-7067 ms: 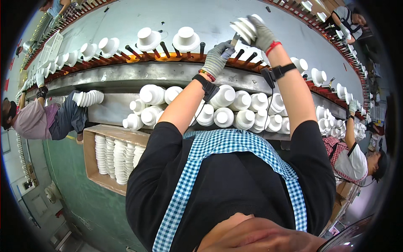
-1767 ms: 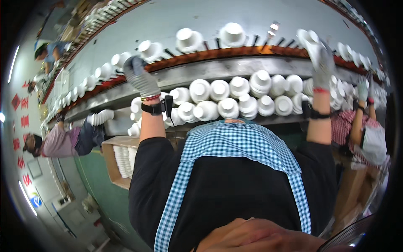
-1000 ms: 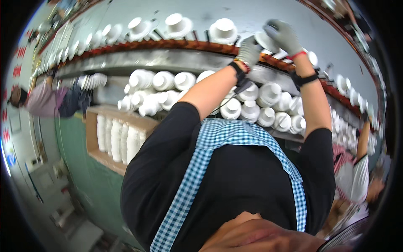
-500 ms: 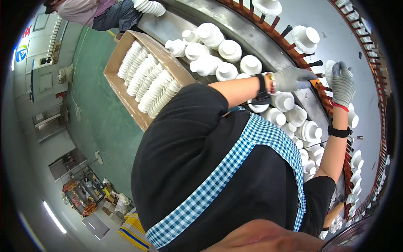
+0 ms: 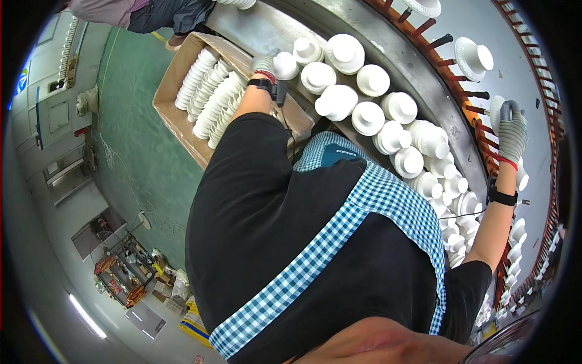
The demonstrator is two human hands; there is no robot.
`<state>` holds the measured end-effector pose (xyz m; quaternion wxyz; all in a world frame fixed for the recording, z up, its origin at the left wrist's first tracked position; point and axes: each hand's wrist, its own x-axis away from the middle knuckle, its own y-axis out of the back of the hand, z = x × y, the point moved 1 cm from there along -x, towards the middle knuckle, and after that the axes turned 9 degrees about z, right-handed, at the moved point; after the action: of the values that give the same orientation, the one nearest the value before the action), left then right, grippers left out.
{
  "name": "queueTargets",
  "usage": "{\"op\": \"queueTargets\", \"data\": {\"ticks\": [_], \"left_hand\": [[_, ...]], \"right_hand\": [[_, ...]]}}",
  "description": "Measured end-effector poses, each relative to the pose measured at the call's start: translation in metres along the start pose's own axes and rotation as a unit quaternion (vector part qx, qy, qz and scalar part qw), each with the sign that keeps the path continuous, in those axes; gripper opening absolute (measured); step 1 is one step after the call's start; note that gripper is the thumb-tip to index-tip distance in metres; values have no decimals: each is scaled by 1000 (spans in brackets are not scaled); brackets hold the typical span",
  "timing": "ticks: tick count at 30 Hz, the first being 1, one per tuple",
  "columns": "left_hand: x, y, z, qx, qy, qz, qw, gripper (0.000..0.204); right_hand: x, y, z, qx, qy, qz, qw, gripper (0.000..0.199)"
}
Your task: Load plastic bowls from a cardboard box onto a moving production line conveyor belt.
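My left hand (image 5: 264, 64), in a grey glove, is at the far rim of the cardboard box, its fingers closed at the edge of a white flanged cup (image 5: 285, 66). Its fingertips are partly hidden. Over at the right, my right hand (image 5: 513, 130), also gloved, has its fingers curled around another white flanged piece (image 5: 496, 115). That piece sits at the tip of a dark peg on the orange-brown rail (image 5: 451, 67). Between my hands, many similar white cups (image 5: 368, 118) lie heaped on the metal table, some nested together.
Rows of stacked white pieces fill the cardboard box (image 5: 173, 130) at left. The metal table (image 5: 285, 24) curves along the peg rail. More white cups (image 5: 474, 59) sit on pegs farther up. Another person (image 5: 163, 15) is at the upper left. A cable trails from my left wrist.
My left hand has swung from beside the peg rail leftward to the box edge and a white cup there. My right hand stays at the pegs with its white piece, slightly lower in view.
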<state>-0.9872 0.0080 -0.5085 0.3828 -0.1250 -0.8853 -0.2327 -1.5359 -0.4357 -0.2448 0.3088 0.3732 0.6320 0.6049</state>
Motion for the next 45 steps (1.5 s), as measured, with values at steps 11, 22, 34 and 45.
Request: {"op": "queueTargets", "data": {"ticks": [11, 22, 34, 45], "left_hand": [[113, -50, 21, 20, -234, -171, 957, 99], [103, -28, 3, 85, -231, -165, 955, 84], [79, -3, -4, 35, -285, -62, 956, 84], [285, -81, -80, 185, -387, 439, 790, 62]], "right_hand": [[-27, 14, 69, -30, 1, -57, 998, 41], [-66, 25, 135, -73, 61, -43, 995, 39], [-63, 81, 227, -125, 133, -58, 981, 42], [92, 87, 306, -484, 345, 22, 804, 72]]}}
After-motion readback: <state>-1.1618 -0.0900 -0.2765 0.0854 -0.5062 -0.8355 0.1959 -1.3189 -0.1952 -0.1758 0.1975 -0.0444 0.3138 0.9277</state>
